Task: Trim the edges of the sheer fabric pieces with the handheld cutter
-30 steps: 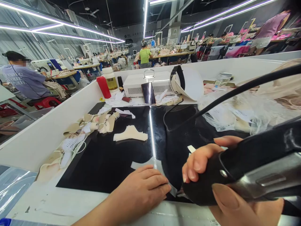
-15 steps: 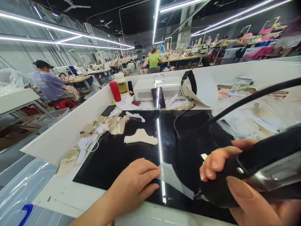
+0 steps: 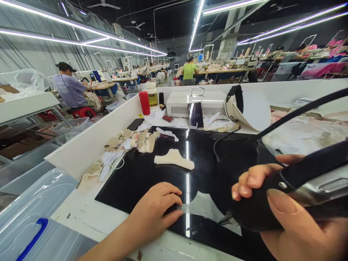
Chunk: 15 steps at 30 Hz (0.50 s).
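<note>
A thin, translucent whitish fabric piece (image 3: 203,204) with curved edges lies flat on the glossy black board (image 3: 141,185). My left hand (image 3: 159,204) is low over the board, its fingers bent and apart. Its fingertips touch the left end of the fabric piece. In my right hand (image 3: 293,214) is a thick black corded hand tool (image 3: 261,206) with a silvery metal part. The tool's narrow metal tip reaches the right part of the fabric piece. Farther back on the board lies a cream shaped pad piece (image 3: 174,158).
Beige and white pieces (image 3: 116,150) are heaped along the left side. Behind the board stand a white vented box (image 3: 201,103), a phone (image 3: 195,115), a red cup (image 3: 144,103) and a white visor (image 3: 252,108). The tool's black cable (image 3: 299,114) arcs across the right.
The view has swung left. The tool tip has shifted leftward over the fabric piece, whose right corner now shows beyond it. My left fingers have spread apart at its left end.
</note>
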Each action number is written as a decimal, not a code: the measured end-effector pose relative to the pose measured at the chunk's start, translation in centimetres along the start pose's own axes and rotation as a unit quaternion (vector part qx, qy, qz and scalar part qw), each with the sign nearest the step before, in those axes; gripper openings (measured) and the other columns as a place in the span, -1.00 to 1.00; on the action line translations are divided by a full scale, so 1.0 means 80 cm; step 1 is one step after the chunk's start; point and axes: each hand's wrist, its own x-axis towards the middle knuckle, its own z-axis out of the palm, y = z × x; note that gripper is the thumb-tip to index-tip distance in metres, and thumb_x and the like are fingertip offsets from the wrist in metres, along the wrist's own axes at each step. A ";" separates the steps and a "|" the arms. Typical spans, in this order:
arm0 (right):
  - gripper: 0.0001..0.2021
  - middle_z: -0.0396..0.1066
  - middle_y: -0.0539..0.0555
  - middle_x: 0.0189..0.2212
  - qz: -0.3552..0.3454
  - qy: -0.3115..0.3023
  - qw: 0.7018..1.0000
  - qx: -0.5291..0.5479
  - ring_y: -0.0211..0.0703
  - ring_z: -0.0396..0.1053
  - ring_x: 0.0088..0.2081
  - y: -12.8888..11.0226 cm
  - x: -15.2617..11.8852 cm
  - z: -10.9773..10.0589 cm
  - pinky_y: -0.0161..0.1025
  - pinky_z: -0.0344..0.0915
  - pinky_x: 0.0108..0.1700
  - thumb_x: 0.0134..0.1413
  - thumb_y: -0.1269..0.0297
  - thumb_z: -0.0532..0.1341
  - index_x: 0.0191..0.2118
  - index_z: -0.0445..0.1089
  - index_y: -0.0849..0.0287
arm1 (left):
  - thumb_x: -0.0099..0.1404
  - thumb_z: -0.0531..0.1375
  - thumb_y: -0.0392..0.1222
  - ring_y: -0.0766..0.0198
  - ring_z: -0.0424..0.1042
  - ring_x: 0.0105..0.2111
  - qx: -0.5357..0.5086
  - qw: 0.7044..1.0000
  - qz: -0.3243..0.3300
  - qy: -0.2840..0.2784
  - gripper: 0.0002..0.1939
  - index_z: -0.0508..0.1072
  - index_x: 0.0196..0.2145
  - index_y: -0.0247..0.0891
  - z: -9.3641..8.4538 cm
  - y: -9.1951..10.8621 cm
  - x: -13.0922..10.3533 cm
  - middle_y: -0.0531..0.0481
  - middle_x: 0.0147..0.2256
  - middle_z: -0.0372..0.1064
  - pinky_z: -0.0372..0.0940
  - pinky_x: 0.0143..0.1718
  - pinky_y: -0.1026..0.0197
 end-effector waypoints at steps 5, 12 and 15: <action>-0.61 0.42 -0.04 -0.38 0.000 -0.045 0.998 0.032 -0.11 0.43 -0.43 0.010 -0.008 0.042 -0.08 0.49 -0.35 0.15 0.21 0.45 0.03 0.36 -0.05 | 0.32 0.34 -0.36 0.19 0.48 0.05 -0.011 1.000 -0.002 0.005 -0.85 0.52 -0.17 -0.18 0.000 -0.010 -0.005 0.01 0.03 0.50 0.37 0.15 0.13; -0.60 0.45 -0.05 -0.32 0.015 -0.079 0.994 0.080 -0.20 0.44 -0.47 0.017 -0.006 0.050 -0.23 0.43 -0.48 0.20 0.27 0.43 0.06 0.30 -0.05 | 0.35 0.32 -0.36 0.17 0.48 0.06 -0.007 1.000 0.003 0.001 -0.86 0.53 -0.16 -0.19 -0.002 0.008 -0.010 -0.02 0.06 0.48 0.37 0.18 0.10; -0.59 0.46 -0.05 -0.32 0.011 -0.078 0.994 0.077 -0.20 0.46 -0.43 0.018 -0.008 0.049 -0.17 0.48 -0.37 0.19 0.27 0.43 0.07 0.30 -0.04 | 0.39 0.29 -0.34 0.15 0.47 0.07 0.004 1.000 0.021 0.005 -0.86 0.53 -0.10 -0.21 -0.006 0.009 -0.014 -0.06 0.06 0.47 0.36 0.22 0.05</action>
